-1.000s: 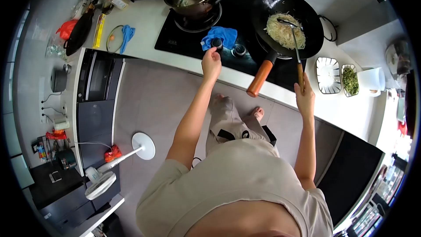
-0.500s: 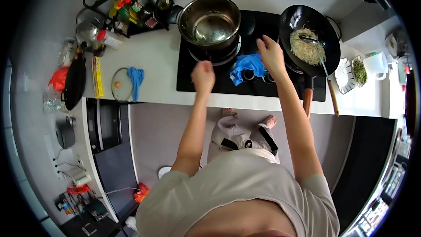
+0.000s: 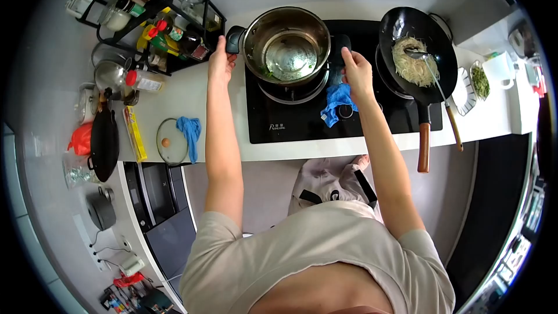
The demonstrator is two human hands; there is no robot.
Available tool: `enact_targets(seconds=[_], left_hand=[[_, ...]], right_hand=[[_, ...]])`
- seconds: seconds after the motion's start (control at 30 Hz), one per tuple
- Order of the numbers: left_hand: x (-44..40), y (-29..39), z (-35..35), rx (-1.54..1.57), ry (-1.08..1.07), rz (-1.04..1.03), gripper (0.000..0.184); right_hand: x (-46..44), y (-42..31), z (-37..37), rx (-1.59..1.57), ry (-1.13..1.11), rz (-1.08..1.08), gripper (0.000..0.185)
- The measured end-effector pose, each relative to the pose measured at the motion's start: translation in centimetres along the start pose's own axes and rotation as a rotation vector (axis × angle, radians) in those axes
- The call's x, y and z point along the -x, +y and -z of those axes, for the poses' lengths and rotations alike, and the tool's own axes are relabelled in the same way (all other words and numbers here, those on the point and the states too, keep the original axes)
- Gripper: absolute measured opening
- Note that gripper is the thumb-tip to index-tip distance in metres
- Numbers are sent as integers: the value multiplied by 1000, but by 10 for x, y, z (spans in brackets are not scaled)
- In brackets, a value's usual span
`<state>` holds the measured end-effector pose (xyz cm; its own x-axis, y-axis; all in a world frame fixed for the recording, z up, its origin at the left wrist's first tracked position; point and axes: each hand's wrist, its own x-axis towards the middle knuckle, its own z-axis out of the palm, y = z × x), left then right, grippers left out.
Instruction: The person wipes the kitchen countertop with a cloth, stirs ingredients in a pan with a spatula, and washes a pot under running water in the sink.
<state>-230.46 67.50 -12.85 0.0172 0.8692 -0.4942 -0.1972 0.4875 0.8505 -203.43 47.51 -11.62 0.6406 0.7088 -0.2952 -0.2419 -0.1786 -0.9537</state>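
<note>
A steel pot point(image 3: 254, 52) with dark side handles stands over the left burner, a little liquid and green bits in its bottom. My left hand point(image 3: 221, 65) is at its left handle point(image 3: 234, 39), thumb up along it and fingers curled. On the other side, my right hand point(image 3: 357, 74) closes at the right handle point(image 3: 339, 46), thumb pointing up. Fingers partly hide both grips. Just below my right hand, a blue cloth point(image 3: 337, 103) lies crumpled on the cooktop point(image 3: 279, 131) by the knobs.
A black wok point(image 3: 430, 90) with noodles point(image 3: 414, 61) and a ladle point(image 3: 433, 70) sits on the right burner, its wooden handle overhanging the front edge. A glass lid point(image 3: 168, 150) and second blue cloth point(image 3: 189, 134) lie on the left counter. The bottle rack point(image 3: 200, 20) stands close behind my left hand.
Both hands have moved to the pot's side handles, the left one outward to the left and up. The view has shifted slightly.
</note>
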Motion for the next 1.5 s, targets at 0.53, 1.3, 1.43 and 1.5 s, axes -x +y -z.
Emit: enact_targets(seconds=[0.53, 1.3, 1.43, 1.5], left_hand=[[274, 59, -116, -14, -399, -519, 26], [895, -502, -725, -698, -1598, 86, 19], [984, -604, -836, -810, -1692, 189, 16], [1036, -638, -894, -801, -1734, 214, 16]], right_hand=[[184, -113, 216, -129, 339, 225, 43], [568, -23, 1019, -591, 1508, 155, 11], [583, -39, 1161, -418, 1668, 128, 12], [584, -58, 1242, -324, 1724, 131, 15]])
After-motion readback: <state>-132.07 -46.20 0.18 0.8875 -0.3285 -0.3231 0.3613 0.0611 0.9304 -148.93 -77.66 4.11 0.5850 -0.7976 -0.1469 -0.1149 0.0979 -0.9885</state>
